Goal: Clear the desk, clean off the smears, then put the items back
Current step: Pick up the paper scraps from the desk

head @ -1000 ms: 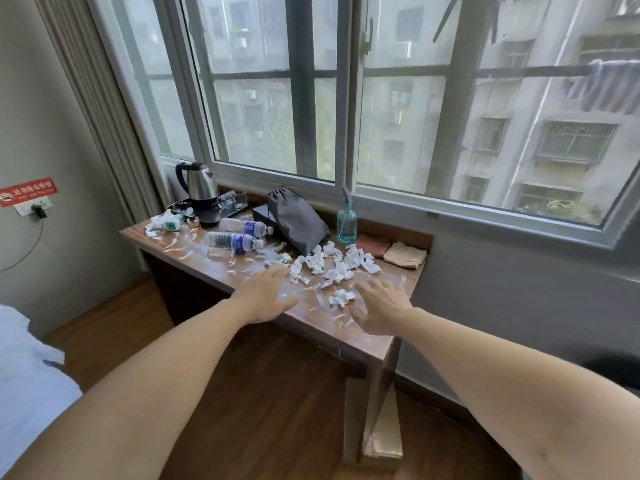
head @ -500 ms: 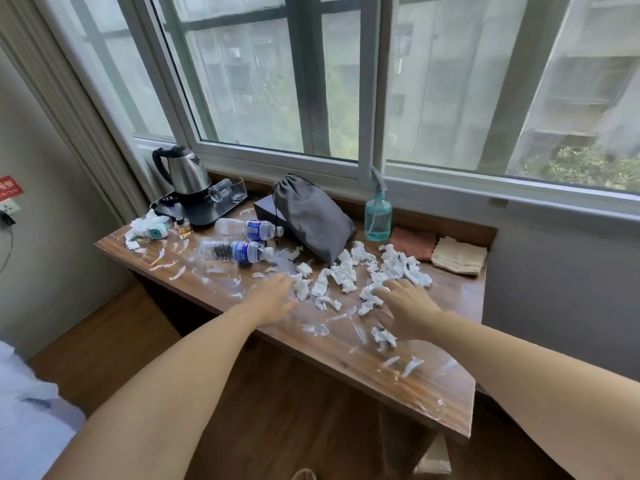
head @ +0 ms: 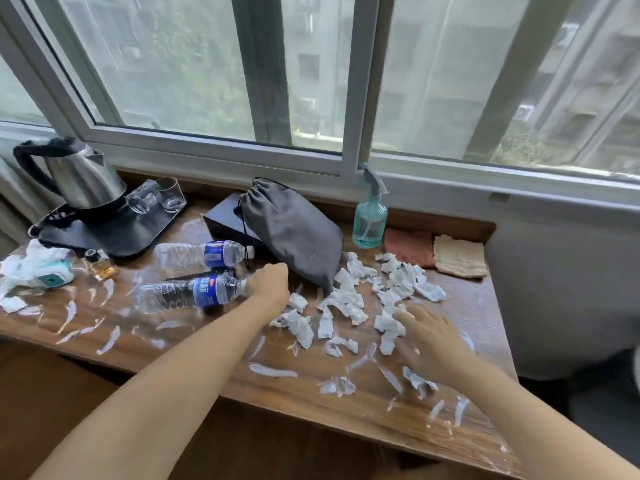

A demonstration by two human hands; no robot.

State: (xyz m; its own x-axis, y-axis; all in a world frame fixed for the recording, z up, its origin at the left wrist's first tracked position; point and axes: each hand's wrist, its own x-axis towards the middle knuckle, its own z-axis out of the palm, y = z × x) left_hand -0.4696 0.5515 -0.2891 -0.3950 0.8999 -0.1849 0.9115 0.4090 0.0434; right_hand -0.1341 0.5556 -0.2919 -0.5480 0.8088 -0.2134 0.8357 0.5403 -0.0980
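Observation:
The wooden desk (head: pixel 194 362) under the window carries white smears and several crumpled tissue scraps (head: pixel 349 299). My left hand (head: pixel 268 284) curls round the cap end of the nearer water bottle (head: pixel 183 294), which lies on its side. A second bottle (head: pixel 199 253) lies just behind it. My right hand (head: pixel 427 332) lies flat with straight fingers on tissue scraps at the right. A grey drawstring bag (head: pixel 294 230) leans on a black box (head: pixel 221 221).
A kettle (head: pixel 74 171) and glasses (head: pixel 157 197) stand on a black tray (head: pixel 114 230) at the back left. A blue spray bottle (head: pixel 370 216), a red cloth (head: pixel 410 245) and a beige cloth (head: pixel 459 256) sit by the sill. Tissues and a small perfume bottle (head: pixel 98 263) lie far left.
I have come closer to the desk. My left hand moved forward from the desk surface and closed on the nearer bottle's cap end. My right hand slid slightly right over the scraps.

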